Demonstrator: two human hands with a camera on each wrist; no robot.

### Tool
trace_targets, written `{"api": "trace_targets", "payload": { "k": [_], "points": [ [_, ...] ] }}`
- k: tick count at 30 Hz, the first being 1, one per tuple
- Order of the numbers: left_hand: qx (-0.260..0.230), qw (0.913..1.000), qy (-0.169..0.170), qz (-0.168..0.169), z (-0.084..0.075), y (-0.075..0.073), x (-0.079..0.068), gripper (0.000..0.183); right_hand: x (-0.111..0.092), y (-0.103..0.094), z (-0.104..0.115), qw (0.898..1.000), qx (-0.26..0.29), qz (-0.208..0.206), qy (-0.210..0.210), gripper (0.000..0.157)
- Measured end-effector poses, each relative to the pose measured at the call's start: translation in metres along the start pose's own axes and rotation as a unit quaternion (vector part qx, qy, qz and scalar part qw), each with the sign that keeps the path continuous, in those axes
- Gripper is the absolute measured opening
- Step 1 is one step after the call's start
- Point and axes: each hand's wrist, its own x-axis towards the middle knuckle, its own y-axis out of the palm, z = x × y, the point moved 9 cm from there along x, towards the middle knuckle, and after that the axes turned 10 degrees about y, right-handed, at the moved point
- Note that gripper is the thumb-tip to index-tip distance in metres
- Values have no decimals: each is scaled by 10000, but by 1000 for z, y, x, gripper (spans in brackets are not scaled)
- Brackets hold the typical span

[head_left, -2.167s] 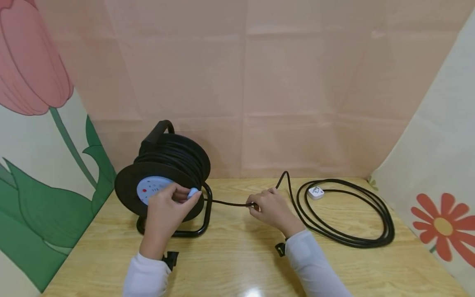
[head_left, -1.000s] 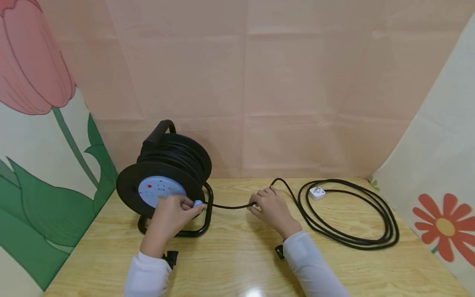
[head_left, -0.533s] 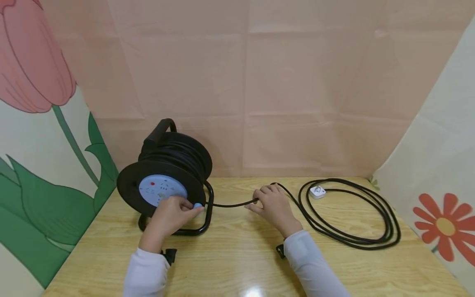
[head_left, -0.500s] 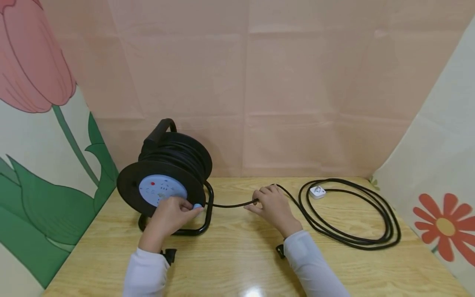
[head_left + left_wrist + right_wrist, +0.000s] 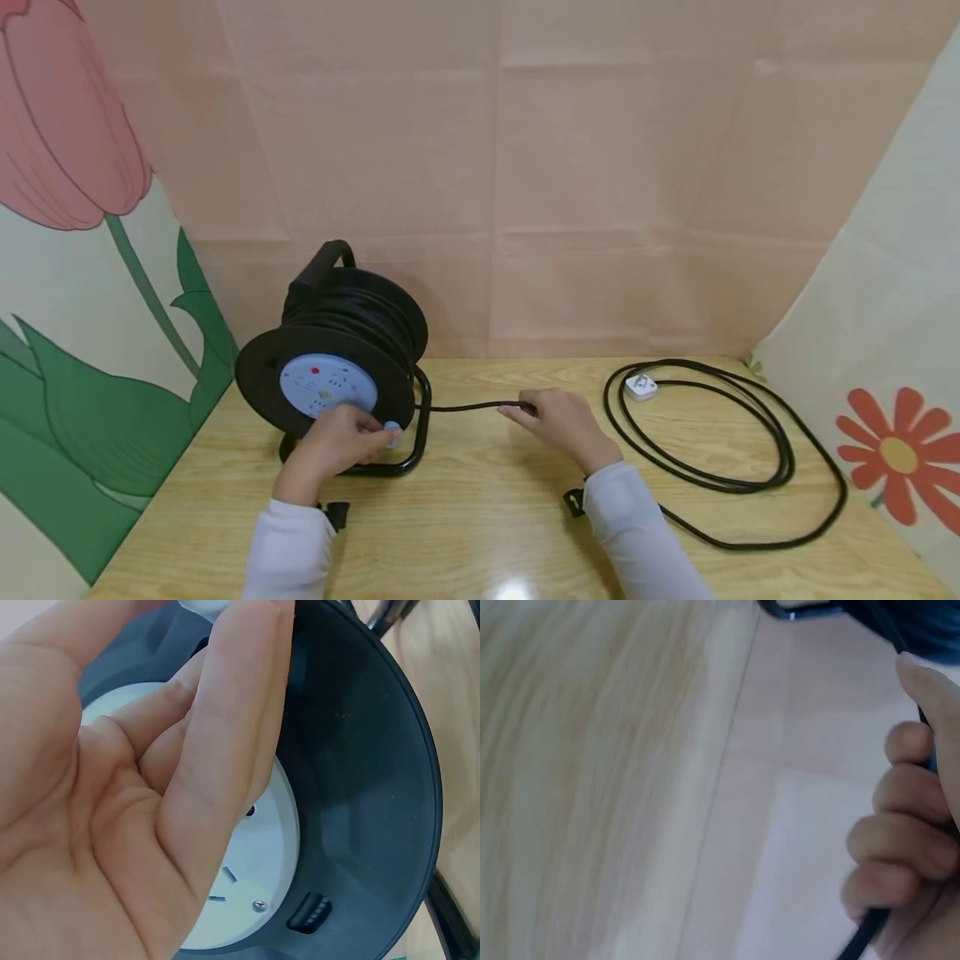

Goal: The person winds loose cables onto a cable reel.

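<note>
A black cable reel [image 5: 258, 375] with a pale blue socket panel [image 5: 318, 379] stands at the left in the head view, much dark cable wound on its drum. My left hand [image 5: 330, 446] pinches the small blue knob [image 5: 392, 433] at the lower right of its front disc. In the left wrist view the fingers [image 5: 225, 727] cover part of the panel. From the drum a black cable [image 5: 468, 407] runs right, nearly straight, to my right hand [image 5: 566, 425]. In the right wrist view curled fingers [image 5: 900, 840] wrap round the cable, the thumb pointing toward the reel.
Loose cable loops [image 5: 787, 458] lie on the wooden table [image 5: 465, 517] at the right, one wide loop passing behind the right sleeve [image 5: 637, 533]. A white plug [image 5: 641, 387] rests inside the loops. A pink backdrop [image 5: 487, 208] rises behind the table's far edge.
The front disc has turned clockwise, with its red dot and knob moved round. My right fingers have re-gripped along the cable. One cable loop has spread out toward the near right.
</note>
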Motion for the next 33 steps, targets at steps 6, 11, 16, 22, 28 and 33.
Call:
{"api": "trace_targets", "payload": {
  "k": [6,11,16,22,28,33],
  "points": [
    [-110,9998,-45,126,5,3,-1,34,1,-2,-9,10000,25,39,43,52],
    [-313,9994,-33,165,5,4,-2,33,1,-2,-19,9984,271,435,218,55],
    [-461,9987,5,202,6,4,-2,33,0,-20,-48,9948,580,406,735,56],
    [-884,9952,2,427,13,9,0,35,0,-37,-65,9949,575,163,813,56],
    [-1299,9879,12,847,23,17,1,41,0,-39,-68,9947,645,213,772,55],
    [-1437,9820,90,1220,37,24,3,47,-6,-50,-85,9908,733,164,1128,56]
  ]
}}
